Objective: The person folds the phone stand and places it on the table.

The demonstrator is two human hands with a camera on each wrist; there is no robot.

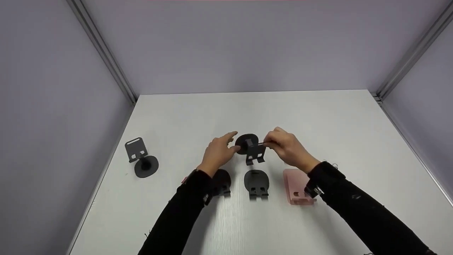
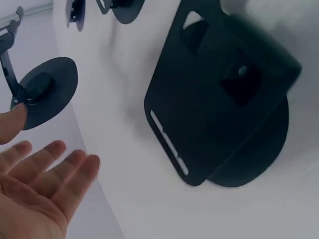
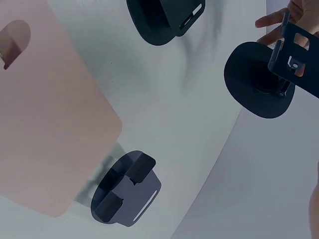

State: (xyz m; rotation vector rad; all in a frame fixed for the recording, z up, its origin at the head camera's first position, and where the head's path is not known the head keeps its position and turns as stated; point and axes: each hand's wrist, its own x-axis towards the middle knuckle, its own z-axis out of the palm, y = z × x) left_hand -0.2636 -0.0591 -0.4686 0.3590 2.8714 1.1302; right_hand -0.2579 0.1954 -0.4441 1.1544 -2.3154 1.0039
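My right hand pinches the edge of the upper plate of a dark phone stand between thumb and curled fingers. The stand's round base is seen beyond the plate, which has two cutouts and two front hooks. At its left is my left hand, its fingers extended and spread, the thumb close by the base. In the left wrist view the left thumb is near the stand's arm; whether they touch, I cannot tell. The right wrist view shows the same stand tilted.
Nearer me lie a folded dark stand, partly behind the left wrist, another folded dark stand, and a pink stand. A grey stand shows beside the pink one in the right wrist view. Far left is an unfolded dark stand.
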